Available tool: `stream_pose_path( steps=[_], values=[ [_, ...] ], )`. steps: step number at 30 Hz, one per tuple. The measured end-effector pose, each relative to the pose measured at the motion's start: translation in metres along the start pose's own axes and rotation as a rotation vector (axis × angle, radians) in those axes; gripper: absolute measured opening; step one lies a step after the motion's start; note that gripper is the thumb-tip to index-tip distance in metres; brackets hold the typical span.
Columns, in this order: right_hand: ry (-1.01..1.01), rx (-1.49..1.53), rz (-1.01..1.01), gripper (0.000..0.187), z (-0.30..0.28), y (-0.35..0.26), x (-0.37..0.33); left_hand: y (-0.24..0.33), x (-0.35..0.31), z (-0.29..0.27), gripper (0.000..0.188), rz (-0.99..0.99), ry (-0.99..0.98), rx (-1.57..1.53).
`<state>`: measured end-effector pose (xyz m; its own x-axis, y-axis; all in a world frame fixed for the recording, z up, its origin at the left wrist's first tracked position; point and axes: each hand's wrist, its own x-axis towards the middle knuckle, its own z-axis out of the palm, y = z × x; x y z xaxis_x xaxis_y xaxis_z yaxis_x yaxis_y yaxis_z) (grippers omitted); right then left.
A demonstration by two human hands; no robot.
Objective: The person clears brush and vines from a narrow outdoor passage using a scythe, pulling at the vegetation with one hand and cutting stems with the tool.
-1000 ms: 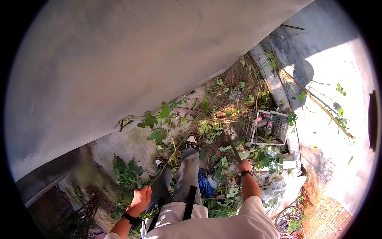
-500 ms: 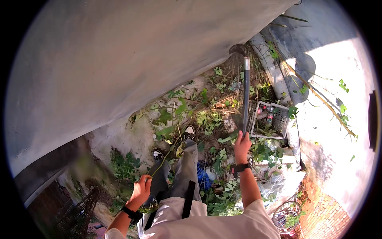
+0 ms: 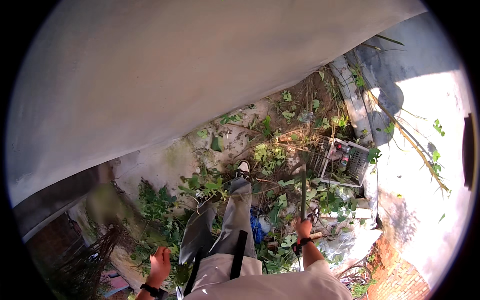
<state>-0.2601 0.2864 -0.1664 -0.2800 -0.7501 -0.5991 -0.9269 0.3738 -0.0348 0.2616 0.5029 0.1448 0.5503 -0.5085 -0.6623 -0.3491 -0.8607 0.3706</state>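
Observation:
My right hand (image 3: pixel 303 227) is wrapped round the dark handle (image 3: pixel 303 195) of a sickle, which points away from me over the litter of leaves. The sickle's head is blurred and hard to make out against the ground. At the lower left, my left hand (image 3: pixel 159 261) is closed beside my left leg. Whether a stem is in its fingers I cannot make out. A leafy green vine (image 3: pixel 207 186) hangs in front of my left foot, mostly covering it. My right shoe (image 3: pixel 243 169) stands on the ground.
A pale wall (image 3: pixel 165 80) rises along the far left. Right of the sickle, a grey plastic crate (image 3: pixel 356 165) holds bottles. Cut branches (image 3: pixel 410 131) lie on the sunlit concrete, beyond a concrete beam (image 3: pixel 351 95). Clear plastic sheeting (image 3: pixel 350 245) and a blue bag (image 3: pixel 257 229) lie nearer.
My right hand has drawn the sickle back toward me, its head now much nearer. My left hand has moved down and left; the long stem seen in it before no longer shows clearly.

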Motion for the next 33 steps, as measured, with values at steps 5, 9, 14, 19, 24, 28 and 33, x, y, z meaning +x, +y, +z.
stream_pose_path(
  steps=[5, 9, 14, 19, 24, 28, 33],
  values=[
    [0.011, 0.071, 0.223, 0.062, -0.014, 0.002, -0.024, 0.001, 0.039, -0.035, 0.023, 0.017, 0.188, 0.013],
    [-0.139, 0.401, 0.417, 0.061, -0.053, -0.054, -0.024, -0.075, 0.029, -0.073, 0.022, 0.086, 0.272, 0.090],
    [-0.306, 0.346, 0.404, 0.057, -0.066, -0.081, -0.008, -0.267, -0.100, -0.115, 0.019, -0.352, 0.413, 0.369],
    [-0.249, 0.261, 0.063, 0.064, -0.080, -0.136, -0.016, -0.259, -0.096, -0.078, 0.020, -0.486, 0.248, 0.430],
    [-0.224, 0.302, -0.046, 0.061, -0.106, -0.201, -0.055, -0.217, -0.033, -0.043, 0.022, -0.310, 0.171, 0.368],
    [-0.201, 0.266, -0.053, 0.061, -0.120, -0.236, -0.081, -0.177, 0.008, -0.034, 0.025, -0.151, 0.183, 0.251],
    [-0.191, 0.349, -0.145, 0.061, -0.168, -0.197, -0.120, -0.049, 0.079, -0.039, 0.028, 0.180, 0.157, -0.035]
  ],
)
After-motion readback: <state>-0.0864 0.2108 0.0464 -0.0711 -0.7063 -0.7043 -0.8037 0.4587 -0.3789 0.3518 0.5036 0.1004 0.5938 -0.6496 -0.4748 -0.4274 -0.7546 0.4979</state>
